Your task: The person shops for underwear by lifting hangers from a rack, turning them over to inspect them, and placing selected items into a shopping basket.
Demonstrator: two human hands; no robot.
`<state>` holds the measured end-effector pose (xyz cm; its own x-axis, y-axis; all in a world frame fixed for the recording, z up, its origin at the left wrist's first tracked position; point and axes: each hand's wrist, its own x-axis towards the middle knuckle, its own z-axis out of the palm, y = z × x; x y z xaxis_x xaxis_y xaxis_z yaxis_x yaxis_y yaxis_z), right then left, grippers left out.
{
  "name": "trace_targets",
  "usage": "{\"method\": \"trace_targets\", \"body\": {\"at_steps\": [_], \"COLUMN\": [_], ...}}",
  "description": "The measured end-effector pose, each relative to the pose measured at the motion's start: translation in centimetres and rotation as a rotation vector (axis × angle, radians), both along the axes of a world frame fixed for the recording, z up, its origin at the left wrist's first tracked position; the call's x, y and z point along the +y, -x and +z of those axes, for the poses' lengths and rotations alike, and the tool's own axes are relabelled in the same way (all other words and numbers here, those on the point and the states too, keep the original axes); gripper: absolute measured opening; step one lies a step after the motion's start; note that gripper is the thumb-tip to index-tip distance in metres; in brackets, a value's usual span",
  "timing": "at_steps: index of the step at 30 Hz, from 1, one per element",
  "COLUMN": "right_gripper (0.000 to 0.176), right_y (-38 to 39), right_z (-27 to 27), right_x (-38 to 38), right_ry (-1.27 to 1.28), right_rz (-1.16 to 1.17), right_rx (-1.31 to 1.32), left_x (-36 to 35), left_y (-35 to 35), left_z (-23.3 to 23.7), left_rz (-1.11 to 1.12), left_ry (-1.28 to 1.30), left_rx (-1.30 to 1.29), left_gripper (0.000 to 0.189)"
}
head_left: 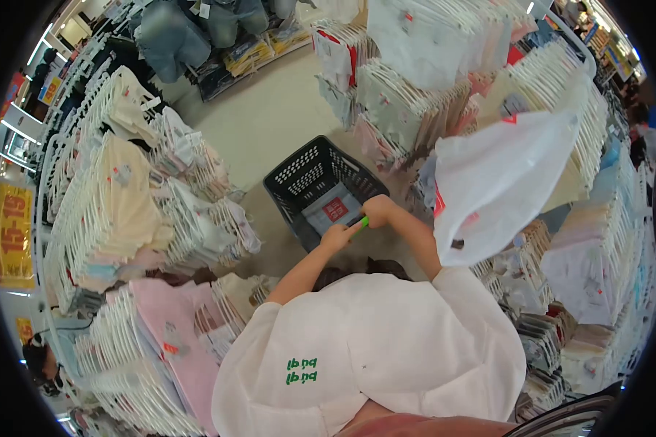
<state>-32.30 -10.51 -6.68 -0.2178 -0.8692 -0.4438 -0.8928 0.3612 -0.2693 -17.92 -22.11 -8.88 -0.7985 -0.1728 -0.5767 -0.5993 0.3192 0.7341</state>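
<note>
My left hand (335, 238) and my right hand (377, 210) are both closed round a short green handle (358, 226), the right one farther forward. Just beyond them is a black shopping basket (273, 180) with perforated walls. Inside it shows a light grey panel (318, 218) bearing a red square logo. How the handle joins the basket is hidden behind my hands. Over my right forearm hangs a large white sheet-like piece (506, 182) with red marks, close to the garments on that side.
Racks of hung garments flank me: cream clothes (124, 204) and a pink garment (169, 320) on the left, pale clothes (408, 102) ahead and white ones (583, 273) on the right. Denim clothing (171, 40) hangs at the far end of the floor aisle (251, 120).
</note>
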Motion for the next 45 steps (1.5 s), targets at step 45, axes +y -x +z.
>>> {"method": "trace_targets", "body": {"at_steps": [45], "right_gripper": [0.023], "right_y": [28.5], "right_z": [-4.3], "right_x": [-53.4], "right_ry": [0.000], "right_rz": [-0.359], "right_rx": [-0.183], "left_x": [-56.8], "left_y": [35.8], "left_z": [-4.3], "left_rz": [-0.439], "left_ry": [0.245], "left_rx": [-0.257], "left_gripper": [0.057]}}
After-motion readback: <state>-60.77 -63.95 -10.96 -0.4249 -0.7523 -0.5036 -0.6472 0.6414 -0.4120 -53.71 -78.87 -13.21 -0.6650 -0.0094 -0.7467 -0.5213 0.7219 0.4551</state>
